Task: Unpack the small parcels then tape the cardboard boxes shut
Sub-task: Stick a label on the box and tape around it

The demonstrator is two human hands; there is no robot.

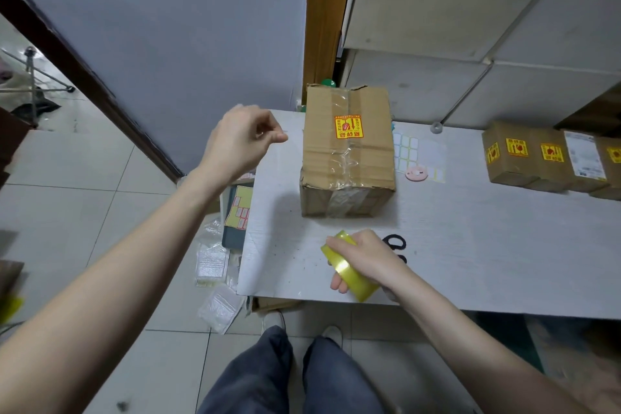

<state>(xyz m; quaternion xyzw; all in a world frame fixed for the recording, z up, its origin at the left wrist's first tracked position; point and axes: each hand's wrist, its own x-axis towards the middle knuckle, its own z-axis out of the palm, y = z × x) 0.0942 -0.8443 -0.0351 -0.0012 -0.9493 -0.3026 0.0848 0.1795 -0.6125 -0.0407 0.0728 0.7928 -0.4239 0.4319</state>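
Note:
A cardboard box (347, 151) stands on the white table (470, 245), its top seam covered with clear tape and a red-and-yellow sticker. My right hand (369, 255) grips a yellowish roll of clear tape (349, 267) near the table's front edge, in front of the box. My left hand (242, 141) is raised to the left of the box, thumb and forefinger pinched together on the end of a faint clear tape strip (295, 185) that runs down toward the roll. Black scissors (395, 242) lie partly hidden behind my right hand.
Several small sealed cardboard boxes (544, 158) line the table's right side. Sticker sheets (408, 148) and a pink disc (416, 174) lie beside the big box. Bubble bags (215, 262) and a label sheet (238, 212) litter the floor at left. My legs stand at the table edge.

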